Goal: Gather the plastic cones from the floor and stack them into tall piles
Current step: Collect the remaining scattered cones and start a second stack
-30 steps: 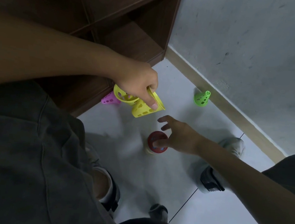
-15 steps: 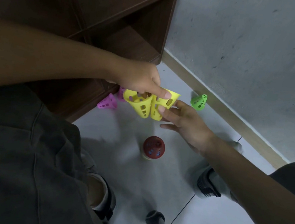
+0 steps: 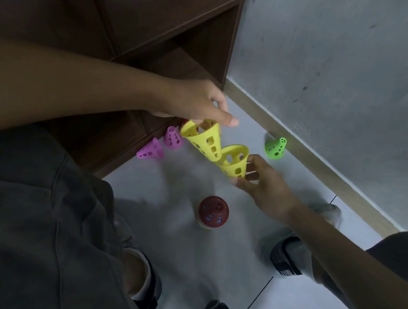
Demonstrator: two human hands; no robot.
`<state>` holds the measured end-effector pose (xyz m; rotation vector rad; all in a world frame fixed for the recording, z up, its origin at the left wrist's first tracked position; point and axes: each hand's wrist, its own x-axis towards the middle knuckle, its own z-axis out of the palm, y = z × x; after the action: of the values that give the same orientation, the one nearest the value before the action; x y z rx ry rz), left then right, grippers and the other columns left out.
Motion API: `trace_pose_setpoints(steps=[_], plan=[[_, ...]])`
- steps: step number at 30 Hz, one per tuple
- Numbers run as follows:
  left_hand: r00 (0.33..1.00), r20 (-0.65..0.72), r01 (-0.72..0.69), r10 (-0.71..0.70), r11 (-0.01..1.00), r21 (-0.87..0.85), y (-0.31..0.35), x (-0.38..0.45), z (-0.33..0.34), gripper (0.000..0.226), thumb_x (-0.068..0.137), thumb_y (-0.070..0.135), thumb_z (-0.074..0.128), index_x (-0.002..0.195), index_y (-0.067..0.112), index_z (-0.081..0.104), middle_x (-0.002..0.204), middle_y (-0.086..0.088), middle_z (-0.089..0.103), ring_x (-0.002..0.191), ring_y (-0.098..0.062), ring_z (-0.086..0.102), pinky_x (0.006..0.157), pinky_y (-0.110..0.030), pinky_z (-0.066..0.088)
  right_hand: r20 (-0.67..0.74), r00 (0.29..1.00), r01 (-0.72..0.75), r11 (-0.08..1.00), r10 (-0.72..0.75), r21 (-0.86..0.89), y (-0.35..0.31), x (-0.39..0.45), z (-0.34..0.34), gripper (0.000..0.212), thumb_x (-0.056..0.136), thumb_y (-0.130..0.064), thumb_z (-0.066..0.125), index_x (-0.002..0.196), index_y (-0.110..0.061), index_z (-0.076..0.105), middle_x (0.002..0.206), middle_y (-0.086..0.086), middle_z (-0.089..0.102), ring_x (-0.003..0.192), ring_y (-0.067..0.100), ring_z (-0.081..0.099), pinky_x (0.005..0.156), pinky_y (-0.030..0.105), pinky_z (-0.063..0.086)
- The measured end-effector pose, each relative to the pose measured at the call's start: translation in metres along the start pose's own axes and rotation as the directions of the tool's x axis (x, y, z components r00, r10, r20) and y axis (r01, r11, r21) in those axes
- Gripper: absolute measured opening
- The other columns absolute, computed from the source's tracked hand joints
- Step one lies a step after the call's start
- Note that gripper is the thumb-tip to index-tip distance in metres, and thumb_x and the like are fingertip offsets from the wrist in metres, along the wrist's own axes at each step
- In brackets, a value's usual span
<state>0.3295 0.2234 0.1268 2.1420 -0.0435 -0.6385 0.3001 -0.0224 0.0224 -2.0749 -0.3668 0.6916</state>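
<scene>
Left hand [image 3: 198, 103] pinches one yellow cone [image 3: 203, 139] while right hand [image 3: 263, 184], having just taken the other yellow cone [image 3: 234, 161], grips it for nesting.

One view only, worn on the head, looking steeply down and forward over the person's own lap at the floor [image 3: 185, 266]. It sits close: both forearms sweep in from the left and right edges. The far side takes in the dark shelf unit [image 3: 141, 27] at left and the grey wall [image 3: 347, 69] at right. Wide-angle bending shows at the edges.
</scene>
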Motion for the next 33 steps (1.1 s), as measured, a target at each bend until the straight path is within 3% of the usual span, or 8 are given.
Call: trace_pose_setpoints(steps=[3,9,15,19,22,25,27,33], plan=[[1.0,0.017,0.011,-0.009,0.993,-0.116,0.002,0.0,0.004,0.042,0.079,0.05,0.08,0.1,0.014,0.073,0.11,-0.007,0.074,0.102,-0.016,0.071,0.102,-0.046,0.053,0.03,0.998,0.054,0.998,-0.054,-0.013,-0.006,-0.001,0.005,0.035,0.089,-0.021,0.076,0.117,-0.021,0.054,0.102,-0.008,0.065,0.084,0.005,0.061,0.075,0.013,0.048],[0.998,0.065,0.035,-0.02,0.972,-0.233,0.009,-0.002,0.012,0.063,0.069,0.046,0.078,0.111,0.001,0.068,0.111,-0.012,0.075,0.105,-0.016,0.073,0.102,-0.034,0.054,0.034,0.994,0.106,0.994,-0.107,0.03,-0.015,0.001,0.007,0.034,0.091,-0.022,0.073,0.119,-0.022,0.053,0.103,-0.01,0.064,0.087,0.003,0.06,0.078,0.012,0.048],[0.998,-0.052,-0.028,0.024,0.997,-0.078,0.004,0.0,0.007,0.031,0.084,0.022,0.081,0.11,0.008,0.071,0.099,-0.007,0.076,0.095,-0.015,0.074,0.073,-0.018,0.057,0.003,0.994,0.108,0.99,-0.109,0.087,-0.015,0.001,0.008,0.031,0.094,-0.021,0.07,0.121,-0.018,0.056,0.104,-0.005,0.062,0.083,0.003,0.058,0.078,0.016,0.05],[0.995,-0.096,-0.03,0.03,1.0,-0.004,-0.002,-0.001,0.009,0.03,0.08,0.023,0.084,0.105,0.011,0.073,0.097,-0.005,0.077,0.095,-0.015,0.074,0.087,-0.027,0.059,0.009,0.999,0.03,0.962,-0.034,0.272,-0.015,0.001,0.013,0.025,0.094,-0.007,0.067,0.118,-0.011,0.059,0.099,0.005,0.062,0.087,0.017,0.06,0.085,0.035,0.055],[0.998,-0.066,0.004,0.002,0.997,0.077,-0.003,0.0,0.008,0.035,0.081,0.033,0.083,0.107,0.012,0.072,0.102,-0.004,0.075,0.096,-0.015,0.072,0.093,-0.033,0.056,0.033,0.999,-0.047,0.888,0.036,0.457,-0.016,0.0,0.015,0.029,0.097,-0.005,0.062,0.125,-0.004,0.055,0.106,0.014,0.064,0.091,0.022,0.065,0.093,0.04,0.056],[0.974,0.085,0.2,-0.209,0.975,0.097,-0.002,-0.002,0.005,0.058,0.083,0.055,0.073,0.125,0.016,0.064,0.12,-0.005,0.067,0.111,-0.022,0.065,0.097,-0.041,0.052,0.059,0.996,-0.09,0.801,0.068,0.592,-0.02,-0.001,0.012,0.035,0.099,-0.008,0.058,0.132,-0.003,0.051,0.109,0.016,0.065,0.094,0.021,0.068,0.091,0.031,0.058],[0.936,0.152,0.315,-0.317,0.948,0.032,0.0,-0.004,0.007,0.068,0.086,0.057,0.068,0.137,0.014,0.055,0.128,-0.007,0.063,0.114,-0.028,0.065,0.096,-0.046,0.055,0.079,0.993,-0.117,0.729,0.087,0.674,-0.024,-0.002,0.01,0.035,0.1,-0.008,0.055,0.134,-0.003,0.05,0.107,0.014,0.067,0.094,0.021,0.069,0.091,0.029,0.058],[0.954,0.158,0.28,-0.255,0.945,-0.166,0.007,-0.008,0.014,0.082,0.072,0.052,0.069,0.139,0.009,0.052,0.129,-0.012,0.065,0.113,-0.024,0.067,0.105,-0.042,0.052,0.138,0.983,-0.178,0.487,0.117,0.855,-0.032,-0.004,0.009,0.032,0.099,-0.012,0.056,0.13,-0.007,0.052,0.11,0.011,0.071,0.099,0.027,0.072,0.093,0.033,0.058]])
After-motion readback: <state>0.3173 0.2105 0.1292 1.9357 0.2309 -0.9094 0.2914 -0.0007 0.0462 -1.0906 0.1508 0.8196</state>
